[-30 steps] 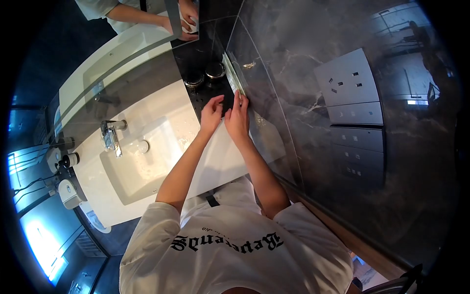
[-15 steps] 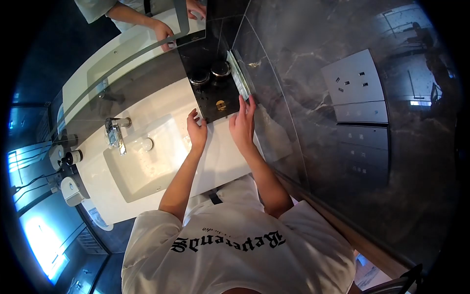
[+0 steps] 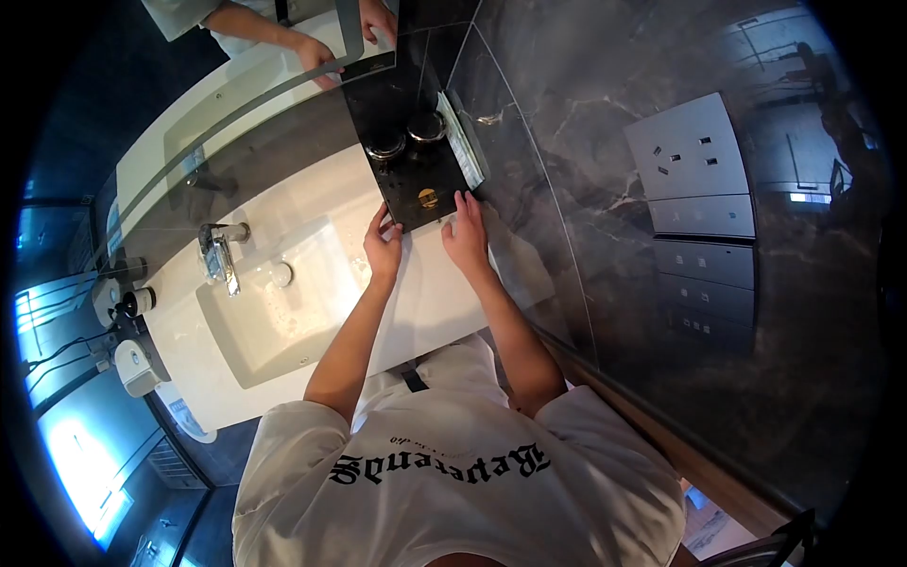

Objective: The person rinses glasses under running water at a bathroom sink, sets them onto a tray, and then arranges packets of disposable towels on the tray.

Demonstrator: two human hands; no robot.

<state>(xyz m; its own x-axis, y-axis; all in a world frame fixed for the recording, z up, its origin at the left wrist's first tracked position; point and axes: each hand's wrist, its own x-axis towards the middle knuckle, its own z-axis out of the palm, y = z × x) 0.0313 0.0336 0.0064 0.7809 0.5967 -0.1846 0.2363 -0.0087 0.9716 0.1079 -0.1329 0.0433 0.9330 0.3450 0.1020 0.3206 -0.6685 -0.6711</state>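
A black tray [image 3: 406, 210] with a gold emblem lies on the white counter, in the corner by the wall. Two dark round lidded containers with shiny rims, a left one [image 3: 385, 147] and a right one [image 3: 427, 127], stand on it. My left hand [image 3: 383, 248] grips the tray's near left corner, fingers along the side and thumb at the front edge. At the near right corner, my right hand [image 3: 467, 236] has its fingertips on the tray's edge. A flat pale green-and-white packet [image 3: 462, 142] leans upright between tray and wall.
Left of the tray is a white sink basin [image 3: 269, 326] with a chrome faucet [image 3: 219, 255]. Farther left stand a dark bottle [image 3: 139, 301] and a white device [image 3: 139, 368]. A mirror [image 3: 255, 57] runs along the back; sockets and switches [image 3: 694, 208] sit on the right wall.
My right hand has drawn back from the packet's near end to the tray's near right corner. My left hand has moved up slightly and closed on the left corner.
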